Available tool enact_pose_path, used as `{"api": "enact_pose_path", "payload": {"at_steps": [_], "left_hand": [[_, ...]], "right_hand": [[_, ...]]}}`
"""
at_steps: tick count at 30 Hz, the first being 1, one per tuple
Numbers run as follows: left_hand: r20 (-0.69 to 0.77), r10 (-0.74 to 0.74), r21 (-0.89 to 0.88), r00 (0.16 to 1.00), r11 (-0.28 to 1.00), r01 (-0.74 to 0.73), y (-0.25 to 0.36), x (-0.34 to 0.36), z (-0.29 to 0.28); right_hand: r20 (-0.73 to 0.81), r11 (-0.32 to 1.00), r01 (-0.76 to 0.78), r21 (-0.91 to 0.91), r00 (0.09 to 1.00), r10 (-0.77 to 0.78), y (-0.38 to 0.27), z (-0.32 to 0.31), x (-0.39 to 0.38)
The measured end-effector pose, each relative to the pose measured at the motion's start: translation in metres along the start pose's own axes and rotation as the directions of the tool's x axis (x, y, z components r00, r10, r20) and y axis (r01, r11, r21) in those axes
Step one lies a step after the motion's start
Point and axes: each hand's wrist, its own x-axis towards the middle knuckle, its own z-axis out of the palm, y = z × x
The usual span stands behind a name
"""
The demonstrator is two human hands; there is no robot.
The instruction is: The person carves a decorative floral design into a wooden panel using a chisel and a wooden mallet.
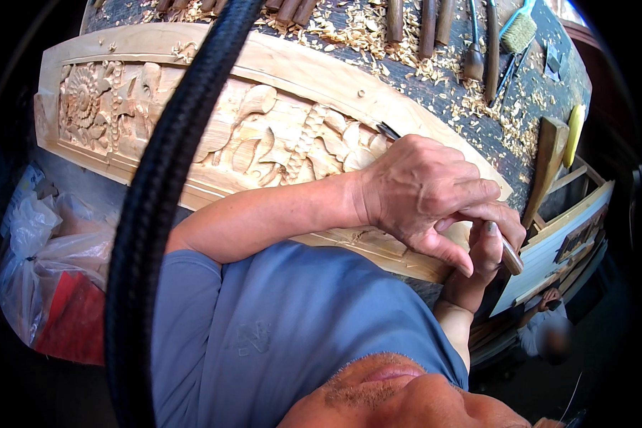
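Observation:
A long pale wooden panel (299, 64) with flowers, leaves and beaded bands carved in relief lies across the bench. Over its right part is my left hand (424, 185), closed around a carving chisel, with the thumb sticking out; its curled fingers are mostly hidden beneath. The chisel's dark metal tip (387, 130) shows past the knuckles, at the carved leaves. My right hand (496, 228) grips the chisel's brown wooden handle (511, 258), whose butt end juts out below the fingers. The two hands touch each other.
Wood shavings (357, 28) litter the dark bench beyond the panel, among several wooden-handled tools (428, 28). A turquoise brush (518, 32) lies far right, near a wooden mallet-like piece (547, 157). Plastic bags (32, 235) sit left. A black cable (171, 143) crosses the view. Another person (546, 328) is at lower right.

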Motion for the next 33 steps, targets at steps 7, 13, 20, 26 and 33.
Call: {"api": "enact_pose_path", "payload": {"at_steps": [7, 13, 20, 26, 33], "left_hand": [[-0.074, -0.024, 0.070, 0.997, 0.997, 0.029, -0.003, -0.003, 0.003], [-0.107, -0.031, 0.151, 0.994, 0.987, 0.047, -0.002, -0.003, 0.005], [-0.167, -0.045, 0.380, 0.985, 0.919, 0.106, -0.008, -0.008, -0.012], [-0.086, 0.165, 0.231, 0.982, 0.963, -0.142, -0.002, -0.006, 0.003], [-0.130, 0.185, 0.122, 0.974, 0.978, -0.169, -0.005, -0.007, 0.009]], "right_hand": [[0.038, 0.998, 0.056, 0.005, 0.998, -0.056, 0.011, -0.002, 0.007], [0.058, 0.994, 0.100, -0.038, 0.994, -0.098, 0.014, -0.003, 0.006], [0.301, 0.981, 0.185, -0.059, 0.940, -0.159, 0.037, -0.004, 0.028], [0.120, 0.969, 0.183, -0.165, 0.979, -0.165, -0.008, -0.001, 0.013], [0.120, 0.948, 0.244, -0.203, 0.967, -0.223, -0.012, -0.001, 0.012]]}}
